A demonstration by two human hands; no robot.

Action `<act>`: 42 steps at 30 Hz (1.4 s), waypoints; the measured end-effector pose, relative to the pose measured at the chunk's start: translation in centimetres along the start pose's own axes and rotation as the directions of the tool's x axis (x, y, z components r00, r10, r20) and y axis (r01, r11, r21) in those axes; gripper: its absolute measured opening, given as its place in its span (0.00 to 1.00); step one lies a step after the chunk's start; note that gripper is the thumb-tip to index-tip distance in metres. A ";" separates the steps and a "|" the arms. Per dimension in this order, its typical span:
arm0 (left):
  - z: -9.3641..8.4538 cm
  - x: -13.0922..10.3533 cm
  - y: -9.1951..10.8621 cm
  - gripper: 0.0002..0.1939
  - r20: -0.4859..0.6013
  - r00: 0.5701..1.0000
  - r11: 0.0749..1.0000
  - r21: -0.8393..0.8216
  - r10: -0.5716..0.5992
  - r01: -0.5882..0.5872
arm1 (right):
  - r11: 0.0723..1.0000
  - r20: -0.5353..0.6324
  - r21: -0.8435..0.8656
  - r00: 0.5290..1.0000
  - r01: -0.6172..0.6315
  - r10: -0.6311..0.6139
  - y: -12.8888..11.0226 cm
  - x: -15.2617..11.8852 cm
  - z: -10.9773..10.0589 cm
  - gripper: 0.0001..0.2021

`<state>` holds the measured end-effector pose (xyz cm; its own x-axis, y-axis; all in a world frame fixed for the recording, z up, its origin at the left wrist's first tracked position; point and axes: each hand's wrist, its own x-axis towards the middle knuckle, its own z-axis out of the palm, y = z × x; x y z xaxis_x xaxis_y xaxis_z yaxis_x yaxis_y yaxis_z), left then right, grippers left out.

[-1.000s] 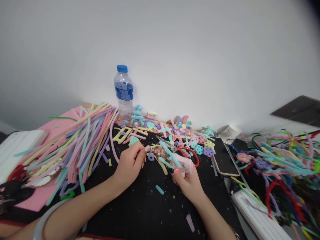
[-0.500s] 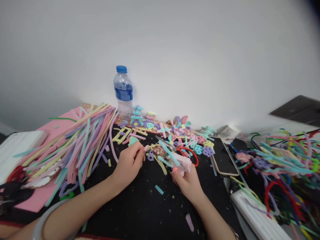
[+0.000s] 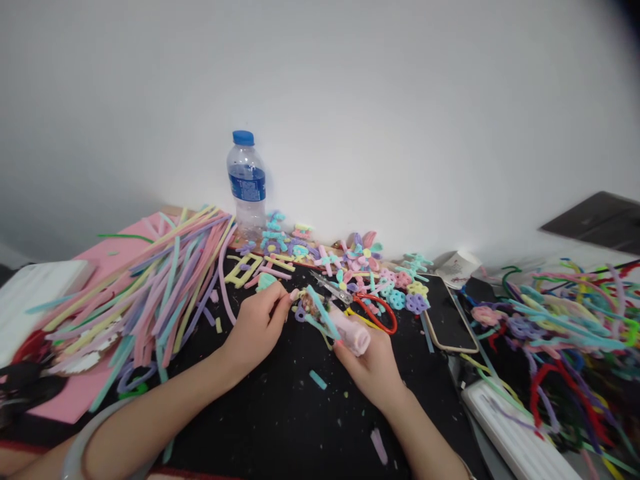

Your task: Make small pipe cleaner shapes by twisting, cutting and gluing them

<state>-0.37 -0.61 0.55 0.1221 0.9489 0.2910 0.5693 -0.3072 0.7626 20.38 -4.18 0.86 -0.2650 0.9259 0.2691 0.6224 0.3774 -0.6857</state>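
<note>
My left hand [image 3: 261, 328] is closed in a pinch above the black mat, left of centre. What its fingertips hold, if anything, is too small to make out. A mint fuzzy piece [image 3: 267, 281] shows just behind its knuckles. My right hand [image 3: 373, 367] is wrapped round a small pink glue gun [image 3: 351, 331], whose front end points left toward my left fingertips. A turquoise pipe-cleaner strip [image 3: 321, 311] crosses the gun's front part. Red-handled scissors [image 3: 376, 313] lie just behind the gun, blades toward upper left.
A heap of pastel pipe cleaners [image 3: 165, 287] covers the left side. Behind stand a water bottle [image 3: 245, 177] and several pipe-cleaner flowers [image 3: 397, 298]. A phone [image 3: 447, 317], a white power strip [image 3: 517, 427] and tangled pipe cleaners [image 3: 565, 327] are at right.
My right hand has tilted the glue gun and drawn it slightly left and down, with the turquoise strip shifting along. The scissors show more fully. My left hand has hardly moved.
</note>
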 end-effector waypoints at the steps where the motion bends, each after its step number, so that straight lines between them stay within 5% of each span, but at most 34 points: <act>1: 0.0 0.1 0.0 0.15 0.000 1.000 1.000 0.010 -0.002 0.002 | 0.999 0.009 -0.032 1.000 0.000 0.000 0.0 0.0 0.0 0.04; 6: -0.4 0.6 0.0 0.17 -0.029 0.998 0.998 -0.034 -0.056 0.055 | 0.991 -0.170 -0.113 0.984 -0.071 0.051 0.3 0.1 -0.4 0.07; 13: -0.3 0.5 0.3 0.17 0.058 0.982 0.937 -0.294 -0.181 0.190 | 0.890 -0.437 -0.324 0.885 -0.322 0.161 2.2 1.1 -1.8 0.20; 19: -0.3 1.0 0.2 0.18 0.096 0.970 0.884 -0.401 -0.223 0.243 | 0.780 -0.428 -0.494 0.889 -0.383 0.165 5.5 1.3 -1.9 0.24; 24: -0.3 1.1 0.3 0.18 0.113 0.962 0.855 -0.441 -0.250 0.274 | 0.786 -0.511 -0.524 0.860 -0.328 0.019 4.5 1.3 -2.2 0.22; 27: -0.2 1.0 0.1 0.18 0.120 0.960 0.843 -0.460 -0.252 0.279 | 0.923 -0.355 -0.376 0.933 -0.079 -0.065 2.5 1.2 -1.6 0.12; 29: 0.0 1.0 -0.1 0.18 0.129 0.959 0.837 -0.468 -0.251 0.282 | 0.967 -0.156 -0.253 0.987 -0.006 -0.034 1.3 1.0 -0.6 0.08; 32: 0.2 1.0 -0.4 0.18 0.137 0.958 0.824 -0.489 -0.252 0.287 | 0.977 0.006 -0.214 1.000 0.023 -0.022 0.4 0.6 1.1 0.08; 42: 0.5 1.2 -0.8 0.17 0.165 0.942 0.737 -0.589 -0.292 0.331 | 0.997 -0.068 -0.028 0.995 -0.075 0.073 0.5 0.5 1.6 0.11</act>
<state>-0.24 0.84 0.04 0.0828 0.9956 -0.0436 -0.0191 0.0453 0.9988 19.38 -3.55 -0.38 -0.1685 0.9499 0.2634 0.6608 0.3071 -0.6848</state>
